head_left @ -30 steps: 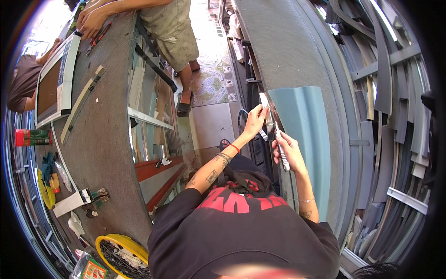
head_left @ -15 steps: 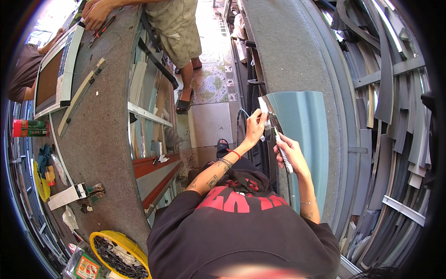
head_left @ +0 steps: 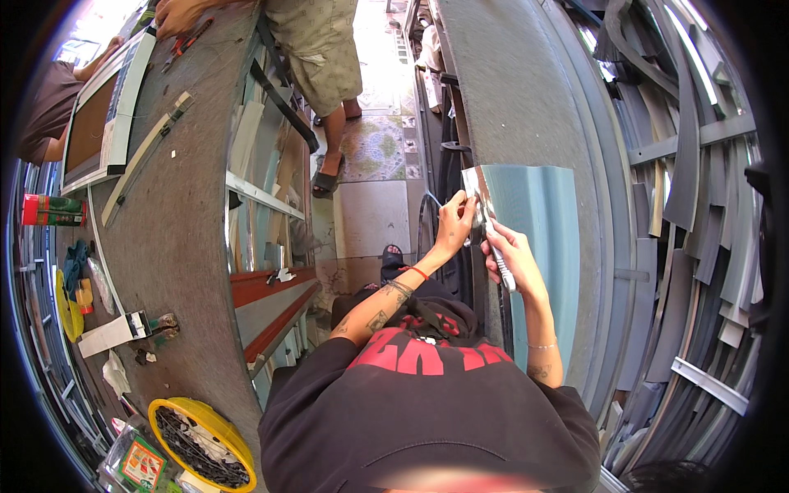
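A blue-grey, smooth-looking sheet (head_left: 542, 238) lies along the right bench, its left edge hanging at the bench's side. My left hand (head_left: 454, 223) is closed in a pinch at the sheet's upper left corner, on a shiny white strip (head_left: 470, 178) there. Just to its right, my right hand (head_left: 516, 256) wraps around a utility knife (head_left: 505, 276) with a pale handle. The knife's front end points up toward the sheet's left edge, close to my left fingers. Whether the blade touches the sheet is hidden.
Long grey profiles (head_left: 686, 271) fill the rack on the right. On the left bench (head_left: 193, 238) lie a framed panel (head_left: 123, 123), a narrow strip (head_left: 144, 160), red-handled pliers (head_left: 187, 45) and a yellow basket (head_left: 238, 448). A co-worker's legs (head_left: 329, 74) stand in the aisle ahead.
My right hand and the knife have shifted slightly up and left, nearer my left fingers. The white strip, upright above my left fingers before, now lies against the sheet's corner.
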The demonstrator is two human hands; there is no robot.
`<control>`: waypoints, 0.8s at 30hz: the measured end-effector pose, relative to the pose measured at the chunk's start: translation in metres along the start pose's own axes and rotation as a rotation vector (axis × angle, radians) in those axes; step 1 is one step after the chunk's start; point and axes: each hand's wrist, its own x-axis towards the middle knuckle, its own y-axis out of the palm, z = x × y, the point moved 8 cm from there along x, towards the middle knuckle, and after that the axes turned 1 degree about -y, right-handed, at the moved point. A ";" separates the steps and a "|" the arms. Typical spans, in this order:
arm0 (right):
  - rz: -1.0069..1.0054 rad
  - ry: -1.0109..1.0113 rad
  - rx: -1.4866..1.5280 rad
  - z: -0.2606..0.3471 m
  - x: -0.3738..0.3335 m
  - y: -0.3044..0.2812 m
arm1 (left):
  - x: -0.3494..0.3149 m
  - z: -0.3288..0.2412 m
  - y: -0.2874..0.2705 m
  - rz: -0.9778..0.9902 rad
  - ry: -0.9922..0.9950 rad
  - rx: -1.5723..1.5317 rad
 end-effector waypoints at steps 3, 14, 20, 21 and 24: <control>0.030 -0.005 -0.004 0.003 0.006 0.006 | -0.001 0.005 -0.001 0.002 -0.068 -0.015; 0.003 -0.001 0.115 0.000 -0.014 -0.001 | -0.003 -0.007 0.004 -0.090 -0.045 -0.020; 0.051 0.037 0.083 0.008 -0.019 0.000 | -0.003 -0.007 0.004 -0.071 -0.052 0.006; 0.065 0.027 0.070 0.011 -0.017 0.001 | -0.003 -0.007 0.004 -0.054 -0.052 0.017; 0.093 -0.002 0.085 0.018 -0.004 0.006 | -0.003 -0.008 0.005 -0.035 -0.042 0.004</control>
